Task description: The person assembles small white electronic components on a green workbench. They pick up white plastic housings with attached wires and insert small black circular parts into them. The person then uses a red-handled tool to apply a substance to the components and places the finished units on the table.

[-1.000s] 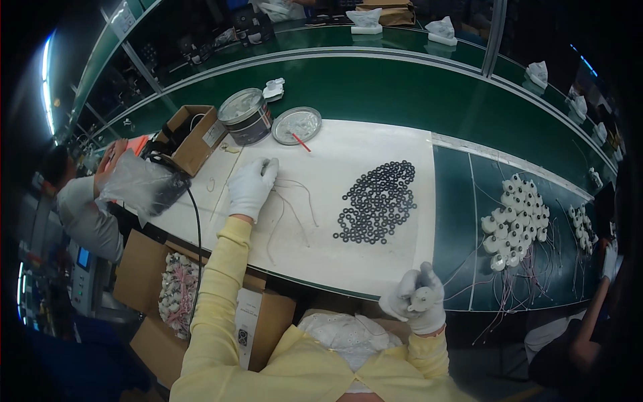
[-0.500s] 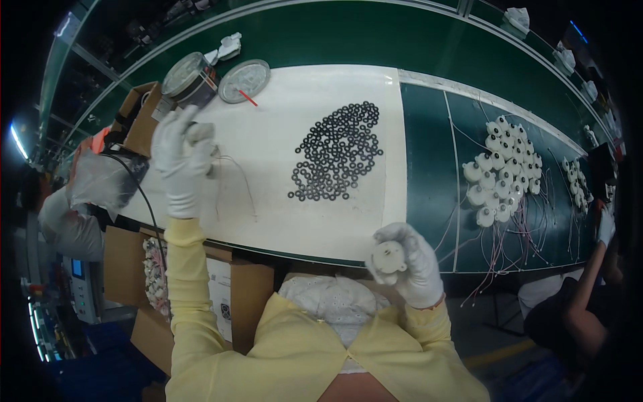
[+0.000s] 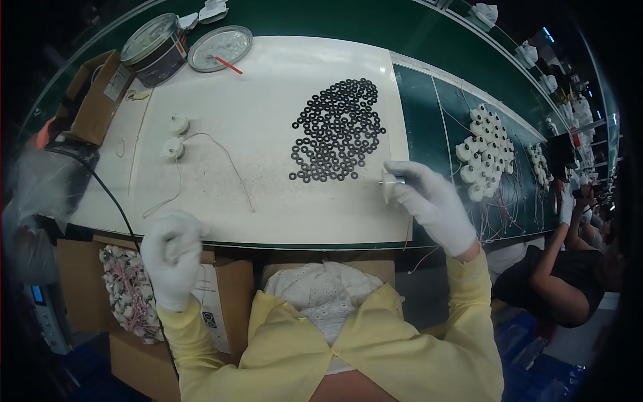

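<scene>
My gloved right hand (image 3: 432,201) grips a small white motor (image 3: 387,186) by its edge, just right of the black rings' lower end. The motor is turned edge-on, with a thin shaft pointing left. My gloved left hand (image 3: 173,258) is near the table's front edge, its fingers curled together; whether anything is in them is hidden. Two more white motors, one farther back (image 3: 179,124) and one nearer (image 3: 173,149), sit on the white sheet at the left with thin wires trailing. Many small black rings (image 3: 338,130) lie spread at the middle.
Several white motors with black rings (image 3: 485,154) stand grouped on the green mat (image 3: 422,114). A tub (image 3: 155,53), its lid (image 3: 221,48) with a red stick (image 3: 228,65), and a cardboard box (image 3: 94,97) are back left. An open carton (image 3: 127,295) holds wired motors. A co-worker (image 3: 556,281) works at right.
My left hand has come back from the motors at the left to the front edge, leaving two motors there. My right hand has moved forward and right with its motor, turning it edge-on.
</scene>
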